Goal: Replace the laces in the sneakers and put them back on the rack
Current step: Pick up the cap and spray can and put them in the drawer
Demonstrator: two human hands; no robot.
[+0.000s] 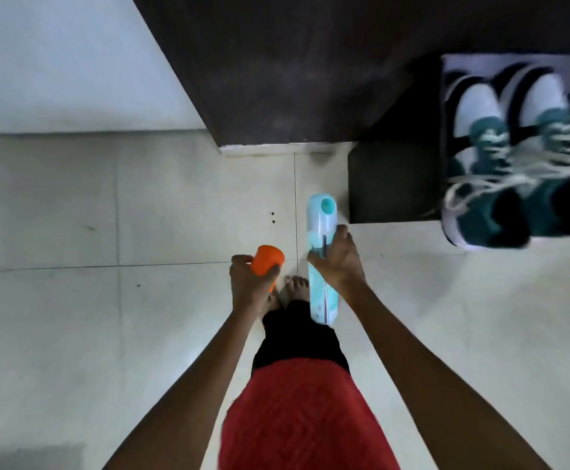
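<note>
Right of the dark cabinet (310, 62) your sneakers (514, 157) sit on a white shelf (454, 67), likely light and soft, best gripped at the heels; below the cabinet, right hand (339, 266) grasps a bottle (320, 222), left hand (246, 283) an orange cup (268, 261); laces (544, 167) hang limp.

Count: 2 sneakers (483, 157), teal and white, side by side, up and right of the bottle (320, 218). 1 bottle, pale blue. 1 orange cup (268, 261), just left of the bottle. 2 hands: left hand (248, 281), right hand (339, 262).
</note>
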